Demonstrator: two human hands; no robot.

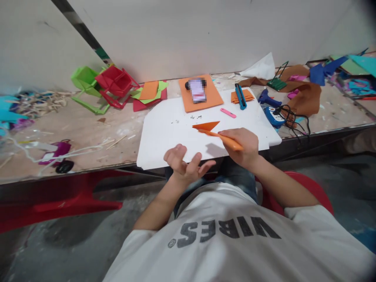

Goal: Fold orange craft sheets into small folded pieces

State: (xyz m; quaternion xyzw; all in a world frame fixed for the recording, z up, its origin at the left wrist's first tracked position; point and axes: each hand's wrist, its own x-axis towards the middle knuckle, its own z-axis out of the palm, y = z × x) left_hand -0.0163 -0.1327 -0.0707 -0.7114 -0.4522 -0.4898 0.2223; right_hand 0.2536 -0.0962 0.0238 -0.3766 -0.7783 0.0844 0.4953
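My right hand (pixel 243 147) is closed around a folded orange sheet (pixel 232 141), held above the front of a white board (pixel 160 133). A pointed orange flap of it spreads out to the left over the board. Lower and to the left, my left hand (pixel 188 164) is at the board's front edge, fingers apart and holding nothing. Behind the folded sheet, a small pink stick-like tool (pixel 228 113) lies on the board. Further back, a blue utility knife (pixel 241 96) rests on a stack of small orange pieces (pixel 249 95).
An orange sheet (pixel 188 102) with a blurred object on it lies at the back. Small green (pixel 85 80) and red (pixel 117 84) chair models stand left. At right are a blue glue gun (pixel 268 98) and tangled black cord (pixel 293 117). A purple tool (pixel 60 150) with white cord lies left.
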